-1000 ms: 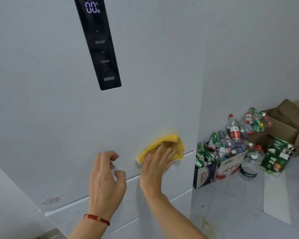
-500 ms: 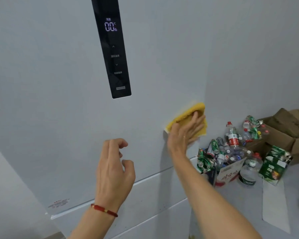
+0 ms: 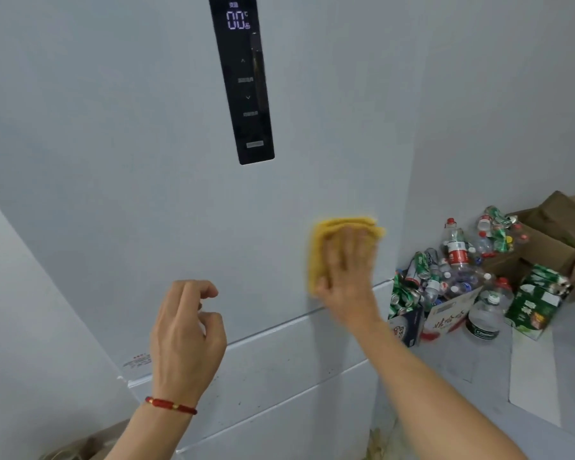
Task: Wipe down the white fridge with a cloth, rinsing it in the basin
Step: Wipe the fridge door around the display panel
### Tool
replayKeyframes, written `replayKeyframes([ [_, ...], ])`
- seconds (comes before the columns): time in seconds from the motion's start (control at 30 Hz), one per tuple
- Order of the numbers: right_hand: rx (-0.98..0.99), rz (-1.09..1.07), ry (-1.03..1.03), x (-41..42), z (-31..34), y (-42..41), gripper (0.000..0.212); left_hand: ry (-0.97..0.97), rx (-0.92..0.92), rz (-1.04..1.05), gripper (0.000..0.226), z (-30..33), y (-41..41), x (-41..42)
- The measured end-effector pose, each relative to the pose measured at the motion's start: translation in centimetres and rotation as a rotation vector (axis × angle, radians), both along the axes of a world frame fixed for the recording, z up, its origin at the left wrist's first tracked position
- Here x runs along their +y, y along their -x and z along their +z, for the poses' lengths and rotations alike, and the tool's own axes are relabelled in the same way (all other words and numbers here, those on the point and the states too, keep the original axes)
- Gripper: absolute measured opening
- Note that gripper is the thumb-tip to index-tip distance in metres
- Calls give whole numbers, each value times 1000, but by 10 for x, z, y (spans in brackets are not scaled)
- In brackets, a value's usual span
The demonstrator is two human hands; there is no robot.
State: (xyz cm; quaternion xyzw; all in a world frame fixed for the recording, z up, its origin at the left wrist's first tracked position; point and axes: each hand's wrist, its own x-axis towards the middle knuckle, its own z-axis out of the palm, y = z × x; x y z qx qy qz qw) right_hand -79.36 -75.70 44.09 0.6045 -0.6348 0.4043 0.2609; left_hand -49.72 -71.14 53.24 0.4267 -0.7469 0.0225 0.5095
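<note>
Since half a second ago your right hand [image 3: 346, 270] has dragged the folded yellow microfibre cloth [image 3: 326, 234] back left and down from the door's right edge; it now sits on the lower right of the tall white fridge door [image 3: 146, 161], just above the seam to the drawer panel. Motion blur on that hand. Your left hand [image 3: 186, 336] is about where it was.

Around: black glass control strip [image 3: 246, 81] on the door reads 00, well above the cloth. On the floor right of the fridge, a heap of crushed green cans and clear plastic bottles [image 3: 445, 277] in open cartons, brown cardboard boxes [image 3: 561, 234] behind. Nothing lies between hand and door.

Right hand: fingers spread flat, palm pressing the cloth against the door, cloth showing above and left of the fingers. Left hand: loosely curled, holding nothing, off the door, red bead bracelet [image 3: 170, 405] at the wrist.
</note>
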Motion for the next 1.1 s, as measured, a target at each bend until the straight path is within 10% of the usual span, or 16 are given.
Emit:
replayKeyframes([
  [0.2, -1283, -93, 23, 9, 12, 0, 74, -146, 56, 146, 41, -18, -56, 3],
  [0.47, -958, 86, 18, -4, -42, -254, 55, -292, 104, 316, 44, -43, -151, 20],
  [0.67, -1242, 223, -249, 18, -9, -402, 85, -350, 151, 433, 43, -50, -224, 29],
  [0.97, -1214, 660, -690, 78, -14, -462, 81, -566, 292, 476, 32, -82, -271, 34],
  [1.1, -1568, 759, -881, 91, -24, -430, 67, -891, 444, 406, 20, -106, -277, 58],
])
